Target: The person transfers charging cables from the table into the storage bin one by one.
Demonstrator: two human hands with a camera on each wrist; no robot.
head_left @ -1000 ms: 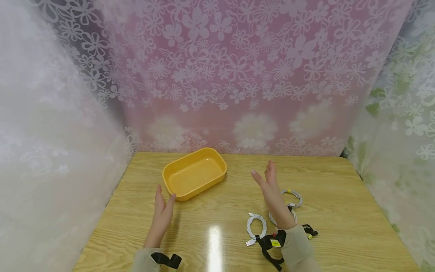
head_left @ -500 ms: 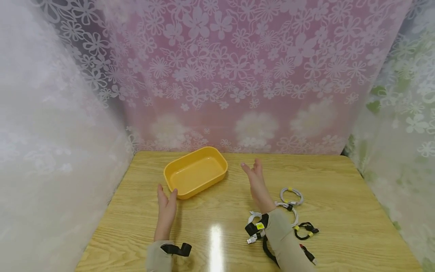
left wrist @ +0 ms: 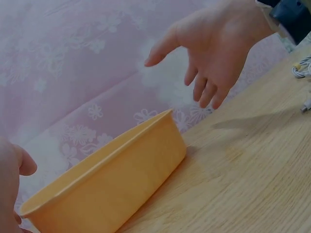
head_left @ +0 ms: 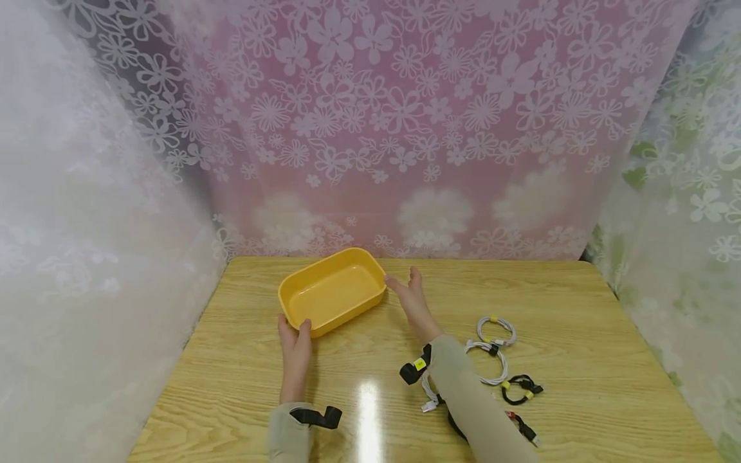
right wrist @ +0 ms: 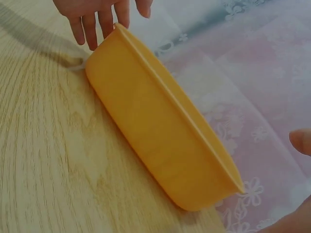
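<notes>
A yellow rectangular tub point(head_left: 332, 296) stands at a slant near the back of the wooden table. At its near left corner is my left hand point(head_left: 296, 360), thumb and fingers spread and extended; whether it touches the wall I cannot tell. My right hand point(head_left: 415, 312) is beside the tub's right end, thumb pointing at the rim. In the left wrist view that right hand point(left wrist: 218, 43) hangs apart from the tub point(left wrist: 121, 174), fingers loosely extended. The right wrist view has the left hand point(right wrist: 99, 12) at the tub's far end point(right wrist: 146, 121), fingers straight.
On the right of the table point(head_left: 585, 334) lie coiled white cables point(head_left: 486, 364), a black cable with yellow ties point(head_left: 521, 390) and another with a red part point(head_left: 525, 429). My right sleeve point(head_left: 469, 392) partly covers more cables. A floral curtain point(head_left: 405, 128) hangs behind.
My right hand has moved left, from above the cables to the tub's right end. The left hand has shifted slightly right along the near left corner. The tub has not visibly moved.
</notes>
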